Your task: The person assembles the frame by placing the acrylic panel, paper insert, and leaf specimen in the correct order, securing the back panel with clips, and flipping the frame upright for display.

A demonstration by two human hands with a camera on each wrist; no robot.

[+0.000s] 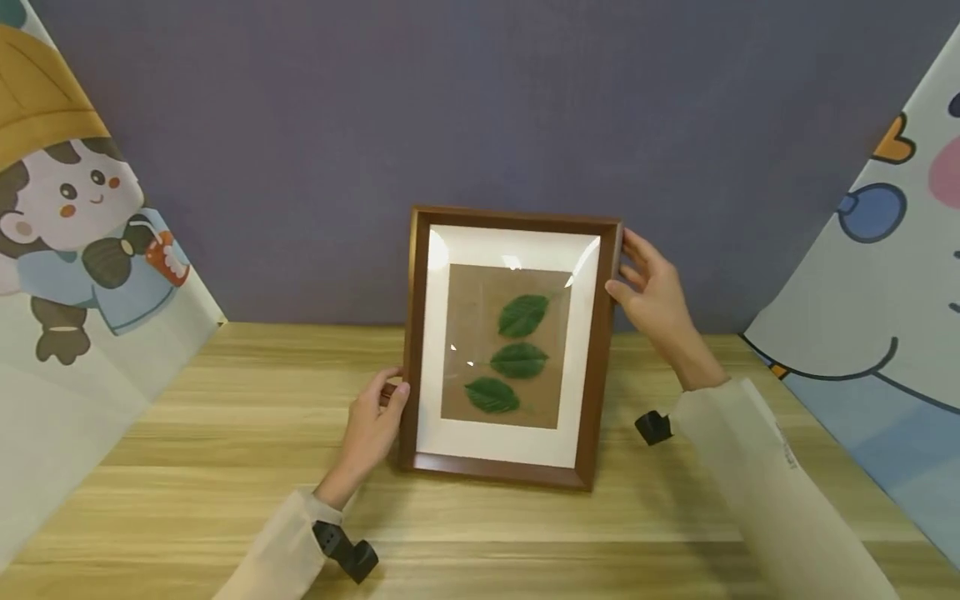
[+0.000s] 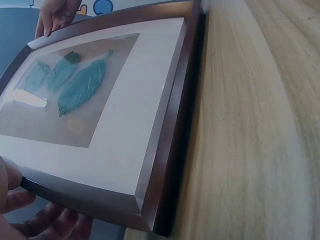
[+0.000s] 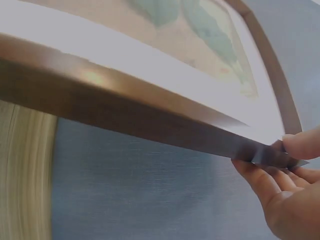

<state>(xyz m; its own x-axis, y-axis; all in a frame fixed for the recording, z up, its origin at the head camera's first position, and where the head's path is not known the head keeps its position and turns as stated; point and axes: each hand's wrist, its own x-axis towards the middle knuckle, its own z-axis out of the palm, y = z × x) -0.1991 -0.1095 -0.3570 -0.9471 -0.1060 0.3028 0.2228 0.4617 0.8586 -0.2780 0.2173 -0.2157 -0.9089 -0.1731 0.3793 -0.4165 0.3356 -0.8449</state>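
A brown wooden picture frame (image 1: pixel 600 358) stands tilted over the table, its front facing me. Behind its glass, a white mat surrounds a brown sheet with three green leaves (image 1: pixel 519 361). My left hand (image 1: pixel 375 421) grips the frame's left side low down, thumb at the front edge and fingers behind. Near the upper right corner my right hand (image 1: pixel 656 296) pinches the other side between thumb and fingers. In the right wrist view the right hand (image 3: pixel 287 195) has its fingers beneath the frame's edge. The left wrist view shows the frame's bottom edge (image 2: pixel 165 150) close to the tabletop.
The wood-grain table (image 1: pixel 285 400) spreads below the frame. A grey-blue wall panel (image 1: pixel 300 167) rises behind it. Cartoon-printed panels flank both sides, the left one (image 1: pixel 75 250) and the right one (image 1: pixel 885 333). Black wrist cameras sit on both sleeves.
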